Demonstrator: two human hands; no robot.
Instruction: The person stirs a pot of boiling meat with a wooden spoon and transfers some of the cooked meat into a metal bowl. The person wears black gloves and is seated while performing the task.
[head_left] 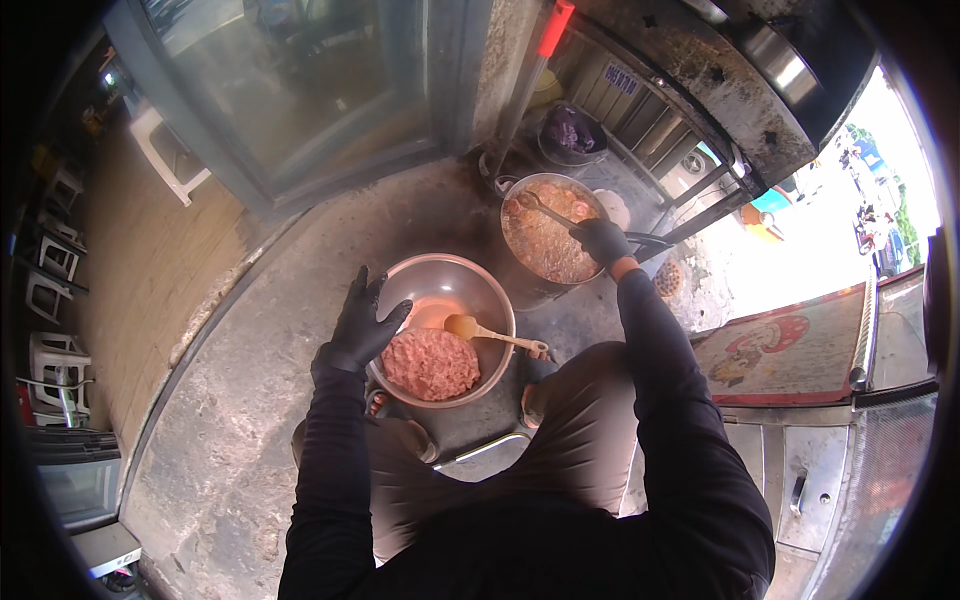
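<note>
My left hand (365, 322), in a black glove, rests with fingers spread on the left rim of a steel bowl (470, 278) on the ground. The bowl holds a lump of pink minced meat (430, 364), and a wooden spoon (485, 331) leans in it with its handle over the right rim. My right hand (602, 240), also in a black glove, grips the handle of a metal ladle (540, 207). The ladle's head dips into a large steel pot (545, 240) full of reddish-brown broth.
I crouch on a rough concrete floor (260, 380). Behind the pot stand a dark bucket (572, 133) and a small white dish (613, 207). A glass door (290, 90) lies at the back left, a metal counter (800, 470) to my right, white plastic chairs (55, 360) far left.
</note>
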